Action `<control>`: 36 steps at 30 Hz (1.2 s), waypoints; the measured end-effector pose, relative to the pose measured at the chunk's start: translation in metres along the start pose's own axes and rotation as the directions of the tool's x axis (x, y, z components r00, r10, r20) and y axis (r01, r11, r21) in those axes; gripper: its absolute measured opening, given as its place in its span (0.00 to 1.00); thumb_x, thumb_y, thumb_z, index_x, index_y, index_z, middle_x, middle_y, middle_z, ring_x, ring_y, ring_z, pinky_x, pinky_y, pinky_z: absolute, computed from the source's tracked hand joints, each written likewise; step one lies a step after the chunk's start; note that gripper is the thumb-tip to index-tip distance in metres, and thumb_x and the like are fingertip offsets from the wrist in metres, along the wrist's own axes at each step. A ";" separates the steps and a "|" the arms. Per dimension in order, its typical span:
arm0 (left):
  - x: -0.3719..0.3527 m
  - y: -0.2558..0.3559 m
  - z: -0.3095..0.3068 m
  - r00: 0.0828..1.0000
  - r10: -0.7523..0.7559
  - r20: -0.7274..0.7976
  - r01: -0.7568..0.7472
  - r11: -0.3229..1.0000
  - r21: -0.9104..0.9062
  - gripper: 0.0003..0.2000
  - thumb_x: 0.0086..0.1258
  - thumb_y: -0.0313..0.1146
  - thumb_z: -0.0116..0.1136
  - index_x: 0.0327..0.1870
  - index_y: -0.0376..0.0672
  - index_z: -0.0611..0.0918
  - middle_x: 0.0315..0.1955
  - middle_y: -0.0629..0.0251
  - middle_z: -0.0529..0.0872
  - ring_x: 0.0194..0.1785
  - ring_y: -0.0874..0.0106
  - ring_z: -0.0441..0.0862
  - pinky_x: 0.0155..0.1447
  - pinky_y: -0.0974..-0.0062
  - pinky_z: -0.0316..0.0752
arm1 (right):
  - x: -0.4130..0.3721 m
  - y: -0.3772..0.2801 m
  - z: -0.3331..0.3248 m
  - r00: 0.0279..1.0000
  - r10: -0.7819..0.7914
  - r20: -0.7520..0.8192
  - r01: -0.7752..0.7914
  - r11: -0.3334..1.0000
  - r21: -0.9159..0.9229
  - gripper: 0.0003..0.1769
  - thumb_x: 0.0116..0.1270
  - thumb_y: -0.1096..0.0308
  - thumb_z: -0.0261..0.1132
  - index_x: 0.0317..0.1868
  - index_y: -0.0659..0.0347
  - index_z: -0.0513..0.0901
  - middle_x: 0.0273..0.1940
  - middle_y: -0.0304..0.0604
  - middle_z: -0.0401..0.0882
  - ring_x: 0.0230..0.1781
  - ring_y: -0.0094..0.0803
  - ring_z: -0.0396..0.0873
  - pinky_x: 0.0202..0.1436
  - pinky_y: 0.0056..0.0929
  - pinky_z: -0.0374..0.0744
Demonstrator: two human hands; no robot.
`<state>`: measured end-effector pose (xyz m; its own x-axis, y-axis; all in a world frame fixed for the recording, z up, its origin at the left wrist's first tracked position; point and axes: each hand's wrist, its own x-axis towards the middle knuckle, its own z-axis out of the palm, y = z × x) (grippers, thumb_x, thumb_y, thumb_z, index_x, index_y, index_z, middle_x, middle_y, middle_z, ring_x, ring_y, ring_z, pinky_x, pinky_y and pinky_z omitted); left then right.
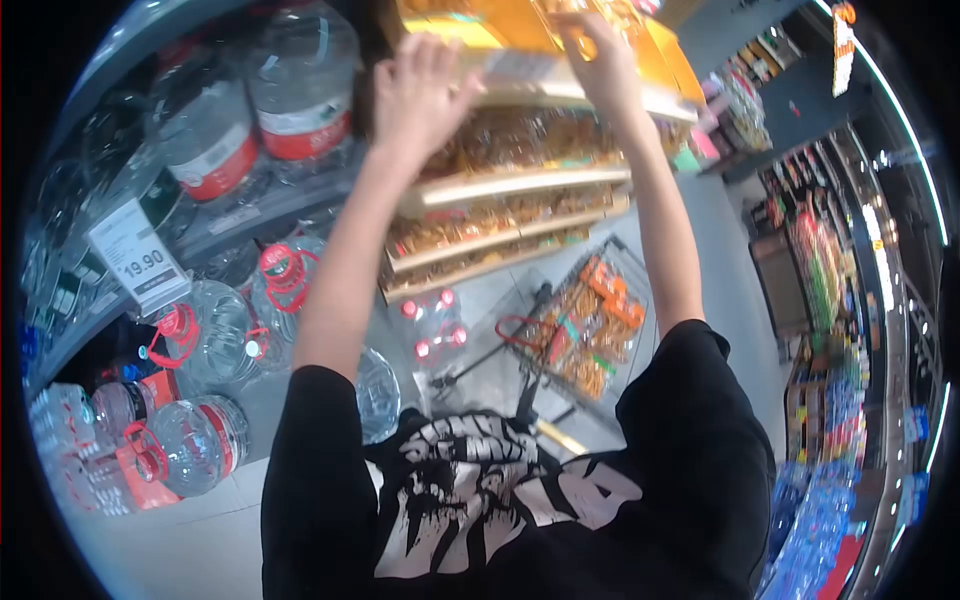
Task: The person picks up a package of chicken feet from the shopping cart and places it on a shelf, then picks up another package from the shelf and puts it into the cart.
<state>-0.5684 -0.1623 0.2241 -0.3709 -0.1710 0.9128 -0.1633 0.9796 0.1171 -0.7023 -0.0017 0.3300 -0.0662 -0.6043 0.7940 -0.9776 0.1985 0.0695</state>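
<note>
Stretched toward the upper shelf, my left hand (420,100) has its fingers spread at the left end of a yellow display box (480,35). It is slightly blurred and holds nothing visible. My right hand (602,70) is at the right part of that box, its fingers curled in at a clear snack packet (610,15) with orange-brown contents. How firmly they grip is hard to see. Below, more packaged snacks (530,137) fill the wooden-edged shelves (520,185).
A wire trolley (640,262) holding snack packets stands on the floor below my arms. Beside it is a pack of bottles (432,325) with red caps. Large water bottles (300,85) line the left shelf, with a price tag (140,257). More stocked shelves (830,400) stand at right.
</note>
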 end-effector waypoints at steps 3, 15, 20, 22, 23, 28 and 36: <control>0.000 -0.002 0.000 0.996 -0.024 0.081 0.020 0.998 0.054 0.21 0.67 0.48 0.47 0.56 0.47 0.71 0.50 0.60 0.74 0.59 0.61 0.66 0.55 0.58 0.66 | -0.107 0.005 -0.069 0.943 0.314 -0.107 -0.316 0.949 0.000 0.08 0.62 0.70 0.62 0.42 0.56 0.82 0.22 0.42 0.80 0.22 0.28 0.79 0.27 0.24 0.75; -0.045 0.149 -0.019 0.970 0.244 0.014 -0.228 0.924 -0.308 0.15 0.60 0.28 0.52 0.50 0.38 0.75 0.50 0.59 0.75 0.57 0.61 0.68 0.59 0.63 0.60 | -0.629 -0.079 -0.232 -0.113 0.994 -0.005 -0.969 -0.112 -0.219 0.19 0.63 0.54 0.61 0.47 0.58 0.77 0.27 0.39 0.75 0.27 0.28 0.75 0.33 0.26 0.73; -0.239 0.271 0.032 0.500 0.414 0.761 0.321 0.727 -0.607 0.19 0.62 0.37 0.54 0.52 0.38 0.72 0.48 0.48 0.73 0.53 0.49 0.69 0.56 0.55 0.65 | -0.668 -0.091 -0.203 -0.311 0.882 0.354 -0.950 -0.283 -0.129 0.21 0.63 0.56 0.61 0.52 0.57 0.73 0.35 0.34 0.75 0.29 0.23 0.74 0.33 0.24 0.75; -0.299 0.295 0.043 0.286 0.337 0.897 0.396 0.811 -0.431 0.26 0.62 0.42 0.54 0.59 0.38 0.67 0.52 0.42 0.68 0.56 0.44 0.67 0.59 0.55 0.64 | -0.662 -0.079 -0.182 -0.441 0.700 0.562 -0.856 -0.516 -0.029 0.20 0.63 0.55 0.60 0.51 0.58 0.74 0.35 0.35 0.76 0.29 0.22 0.75 0.32 0.22 0.75; -0.323 0.302 0.047 0.265 0.283 0.922 0.393 0.841 -0.371 0.29 0.61 0.43 0.55 0.60 0.37 0.65 0.52 0.42 0.69 0.55 0.43 0.68 0.58 0.54 0.65 | -0.666 -0.073 -0.170 -0.442 0.696 0.566 -0.849 -0.529 -0.013 0.20 0.63 0.55 0.60 0.51 0.58 0.74 0.35 0.35 0.76 0.29 0.22 0.75 0.32 0.22 0.75; -0.340 0.306 0.047 0.030 0.186 0.982 0.302 0.935 -0.186 0.33 0.56 0.40 0.58 0.64 0.43 0.60 0.50 0.41 0.72 0.50 0.43 0.73 0.53 0.53 0.70 | -0.724 -0.046 -0.095 -0.474 0.451 0.756 -0.671 -0.742 0.022 0.16 0.62 0.57 0.59 0.43 0.60 0.77 0.31 0.36 0.77 0.28 0.22 0.76 0.27 0.19 0.75; -0.320 0.323 0.043 -0.083 0.077 0.994 0.225 0.973 -0.057 0.37 0.49 0.38 0.62 0.64 0.49 0.62 0.48 0.49 0.74 0.50 0.48 0.72 0.54 0.56 0.69 | -0.791 -0.033 0.010 -0.569 0.667 0.480 -0.817 -0.524 -0.241 0.26 0.57 0.53 0.58 0.48 0.66 0.77 0.40 0.55 0.81 0.43 0.47 0.80 0.47 0.37 0.77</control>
<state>-0.5417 0.2041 -0.0473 -0.8900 -0.0150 -0.4558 -0.1905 0.9202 0.3418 -0.6198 0.4621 -0.3058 -0.7106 0.1058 -0.6956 0.6141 0.5758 -0.5397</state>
